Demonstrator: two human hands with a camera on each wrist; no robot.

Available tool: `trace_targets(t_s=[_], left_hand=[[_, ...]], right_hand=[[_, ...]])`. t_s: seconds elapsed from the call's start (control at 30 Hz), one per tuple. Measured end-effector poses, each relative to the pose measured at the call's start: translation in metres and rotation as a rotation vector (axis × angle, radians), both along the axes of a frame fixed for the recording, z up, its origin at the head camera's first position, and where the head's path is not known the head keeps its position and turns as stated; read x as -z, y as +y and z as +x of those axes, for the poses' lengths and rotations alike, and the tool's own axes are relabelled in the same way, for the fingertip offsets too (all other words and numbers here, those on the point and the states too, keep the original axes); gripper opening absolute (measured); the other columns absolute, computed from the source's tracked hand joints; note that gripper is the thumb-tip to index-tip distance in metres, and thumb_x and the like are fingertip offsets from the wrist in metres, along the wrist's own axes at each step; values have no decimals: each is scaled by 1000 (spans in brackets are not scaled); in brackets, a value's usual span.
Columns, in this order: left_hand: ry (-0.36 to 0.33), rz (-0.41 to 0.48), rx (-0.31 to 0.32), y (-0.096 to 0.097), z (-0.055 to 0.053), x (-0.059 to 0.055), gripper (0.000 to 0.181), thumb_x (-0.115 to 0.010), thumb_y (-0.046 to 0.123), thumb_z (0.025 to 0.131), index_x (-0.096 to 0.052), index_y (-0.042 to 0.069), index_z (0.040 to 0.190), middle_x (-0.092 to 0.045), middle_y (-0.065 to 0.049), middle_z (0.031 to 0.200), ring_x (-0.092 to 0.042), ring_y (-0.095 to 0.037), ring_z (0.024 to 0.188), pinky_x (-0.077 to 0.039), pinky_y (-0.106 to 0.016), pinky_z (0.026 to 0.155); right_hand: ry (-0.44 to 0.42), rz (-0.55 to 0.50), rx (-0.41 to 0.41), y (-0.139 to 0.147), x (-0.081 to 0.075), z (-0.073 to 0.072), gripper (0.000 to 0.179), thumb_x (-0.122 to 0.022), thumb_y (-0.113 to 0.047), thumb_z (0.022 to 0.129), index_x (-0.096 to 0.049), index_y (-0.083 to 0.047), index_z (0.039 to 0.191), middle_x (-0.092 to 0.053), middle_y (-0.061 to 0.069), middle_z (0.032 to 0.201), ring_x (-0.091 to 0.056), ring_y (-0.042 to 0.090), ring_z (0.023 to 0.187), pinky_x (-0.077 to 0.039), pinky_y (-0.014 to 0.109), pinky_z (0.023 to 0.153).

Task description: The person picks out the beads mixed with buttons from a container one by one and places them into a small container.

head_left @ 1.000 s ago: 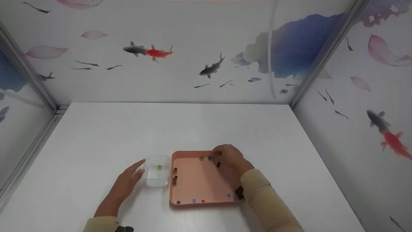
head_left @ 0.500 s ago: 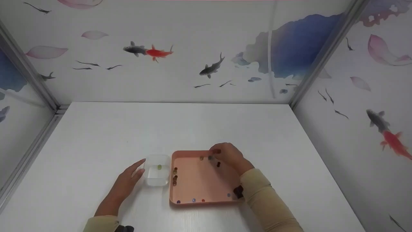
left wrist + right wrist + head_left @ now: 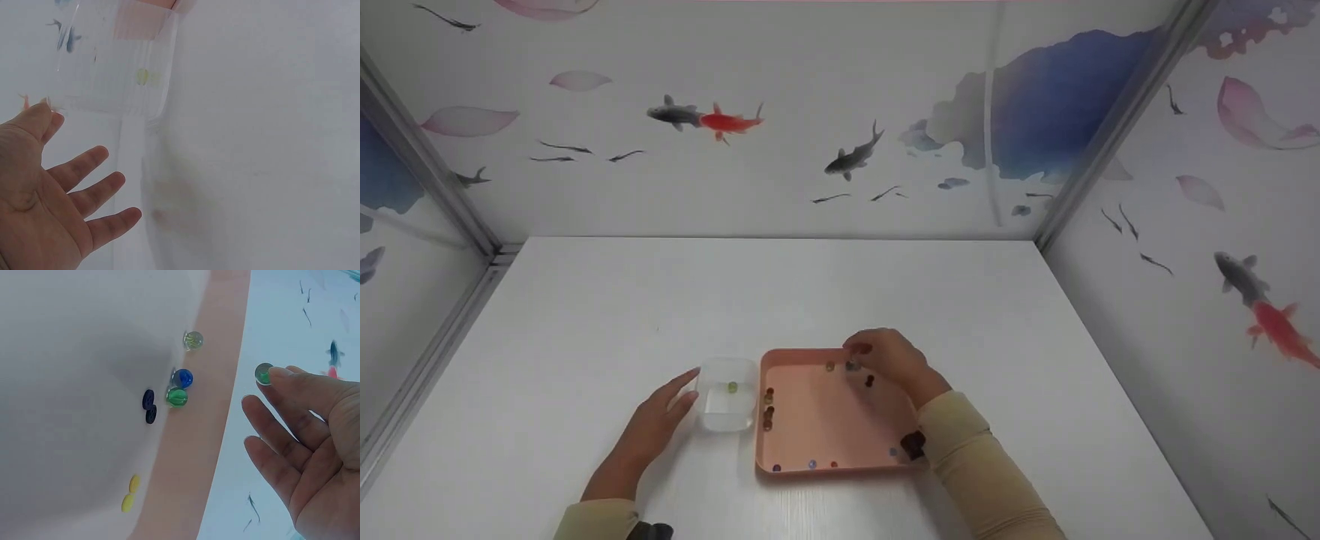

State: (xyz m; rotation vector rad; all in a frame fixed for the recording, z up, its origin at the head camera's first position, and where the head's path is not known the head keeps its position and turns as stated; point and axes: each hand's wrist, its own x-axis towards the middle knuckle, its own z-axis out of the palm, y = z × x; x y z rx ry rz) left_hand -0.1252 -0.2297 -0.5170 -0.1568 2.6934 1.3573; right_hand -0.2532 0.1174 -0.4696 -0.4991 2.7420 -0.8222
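Observation:
A clear plastic box (image 3: 727, 416) with one yellow-green marble (image 3: 733, 388) in it stands on the table, left of a pink tray (image 3: 825, 420). My left hand (image 3: 656, 424) reaches to the box's left side, fingers extended, the index fingertip at its rim. Over the tray's far edge, my right hand (image 3: 894, 358) pinches a green marble (image 3: 262, 373) between thumb and index finger. Below it, a blue marble (image 3: 183, 378), a green glass marble (image 3: 177, 397) and a clear marble with yellow streaks (image 3: 193, 340) lie along the tray's wall.
Two dark buttons (image 3: 148, 399) and two yellow buttons (image 3: 134, 484) lie in the tray near the right hand. Several small brown pieces (image 3: 769, 416) line its left wall. A few marbles (image 3: 812, 464) sit along the near edge. Printed panels (image 3: 780, 202) enclose the white table.
My right hand has shifted slightly left and away along the tray's far edge, the marble staying pinched at the latest moment. The left hand and the box have hardly moved.

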Motion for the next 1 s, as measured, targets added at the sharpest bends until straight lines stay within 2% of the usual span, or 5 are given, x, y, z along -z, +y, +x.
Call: trace_targets(t_s=[0.3,0.53,0.83,1.0], left_hand=[[14,-7,0,0,2,-2,51,-44,34,104,-36,13,150,-32,-21,153,-23,-44,142,-19,-60,113],[-29,25,-4,-1,0,0,54,-41,39,104,-32,17,152,-26,-17,157,-19,-44,143,-18,-62,113],[-18,4,-6,0,0,2,55,-41,42,103,-33,17,151,-28,-17,156,-21,-43,143,-18,-61,113],[-14,-6,-7,1,0,3,55,-41,42,103,-33,17,151,-29,-18,155,-21,-43,143,-19,-61,113]], right_hand=[[-8,39,-6,-6,-5,2,25,-65,-23,94,-69,-24,118,-67,-5,108,-61,13,96,-51,44,86],[-26,8,-48,-9,-9,4,27,-63,-21,95,-68,-19,122,-68,-2,108,-63,13,92,-50,47,86],[-64,28,-32,-15,-14,10,29,-63,-28,95,-66,-25,123,-67,-11,105,-62,5,82,-46,50,85],[-76,-30,-25,-18,-16,14,29,-64,-26,94,-67,-23,123,-67,-10,106,-64,10,86,-49,44,81]])
